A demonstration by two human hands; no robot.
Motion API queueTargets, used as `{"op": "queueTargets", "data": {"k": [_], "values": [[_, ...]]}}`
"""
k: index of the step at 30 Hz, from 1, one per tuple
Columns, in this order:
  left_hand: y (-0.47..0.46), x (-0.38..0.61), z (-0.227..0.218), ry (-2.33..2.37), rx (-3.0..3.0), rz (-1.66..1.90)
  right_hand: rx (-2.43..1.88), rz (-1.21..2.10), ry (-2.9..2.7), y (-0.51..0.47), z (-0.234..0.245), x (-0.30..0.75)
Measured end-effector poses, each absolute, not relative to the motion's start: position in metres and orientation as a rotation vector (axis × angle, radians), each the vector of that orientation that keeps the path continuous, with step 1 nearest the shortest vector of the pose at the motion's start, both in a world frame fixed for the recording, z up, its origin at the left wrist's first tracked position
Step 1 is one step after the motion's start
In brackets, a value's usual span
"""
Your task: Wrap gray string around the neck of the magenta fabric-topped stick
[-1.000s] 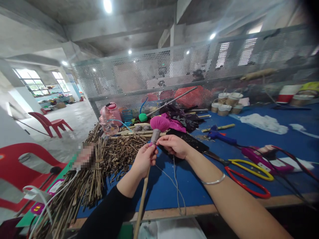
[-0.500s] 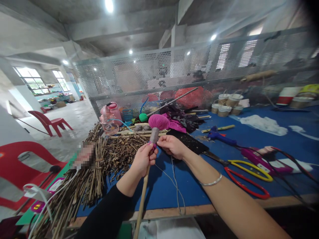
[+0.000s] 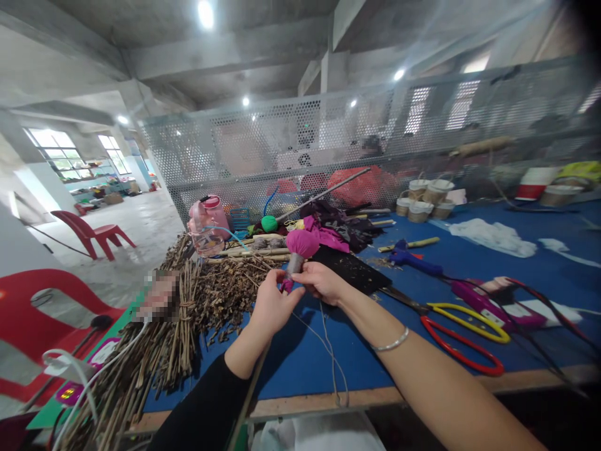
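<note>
A magenta cloth-covered ball (image 3: 303, 243) tops a long wooden stick (image 3: 252, 388), forming a mallet-like piece that leans away from me. Grey string is wound thickly around its neck (image 3: 295, 264), with magenta cloth bunched below. My left hand (image 3: 271, 302) is closed around the piece just under the winding. At the neck's right side, my right hand (image 3: 323, 283) pinches the grey string close against the winding; its fingertips partly cover it. From there loose grey string (image 3: 328, 343) hangs down in a loop over the blue tabletop (image 3: 370, 360).
Dried plant stalks (image 3: 181, 332) are heaped at the left. To the right lie large scissors (image 3: 462, 326) with red and yellow handles, a blue glue gun (image 3: 416, 258) and a purple power strip (image 3: 493, 304). A pink jug (image 3: 216, 216) and small pots (image 3: 429, 194) stand farther back.
The ball and wound neck have shifted slightly right and down, tilting right. My left hand has turned with the stick. My right hand has come in against the winding.
</note>
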State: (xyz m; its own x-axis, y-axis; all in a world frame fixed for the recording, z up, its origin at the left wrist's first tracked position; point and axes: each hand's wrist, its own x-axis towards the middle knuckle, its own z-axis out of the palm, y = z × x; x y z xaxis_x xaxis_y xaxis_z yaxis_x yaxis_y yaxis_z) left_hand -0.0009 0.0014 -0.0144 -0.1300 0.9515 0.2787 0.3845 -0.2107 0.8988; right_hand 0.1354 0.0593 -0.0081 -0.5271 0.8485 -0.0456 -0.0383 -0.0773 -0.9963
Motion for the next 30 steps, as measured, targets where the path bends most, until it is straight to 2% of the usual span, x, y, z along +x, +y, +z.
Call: {"op": "queueTargets", "data": {"k": [3, 7, 17, 25, 30], "values": [[0.001, -0.003, -0.016, 1.648, 1.833, 1.356, -0.905, 1.667, -1.542, 0.059, -0.01, 0.133], [0.005, -0.009, -0.017, 1.628, 1.84, 1.384, -0.875, 1.531, -1.597, 0.059, -0.009, 0.133], [0.004, -0.007, -0.004, 1.293, 1.265, 1.439, -0.783, 1.495, -1.56, 0.056, 0.004, 0.139], [0.005, -0.005, -0.004, 0.755, 0.783, 1.225, -0.661, 1.751, -1.468, 0.058, 0.0, 0.137], [0.0, 0.001, -0.007, 0.869, 0.753, 0.922, -0.757, 1.789, -1.413, 0.06, -0.007, 0.139]]}}
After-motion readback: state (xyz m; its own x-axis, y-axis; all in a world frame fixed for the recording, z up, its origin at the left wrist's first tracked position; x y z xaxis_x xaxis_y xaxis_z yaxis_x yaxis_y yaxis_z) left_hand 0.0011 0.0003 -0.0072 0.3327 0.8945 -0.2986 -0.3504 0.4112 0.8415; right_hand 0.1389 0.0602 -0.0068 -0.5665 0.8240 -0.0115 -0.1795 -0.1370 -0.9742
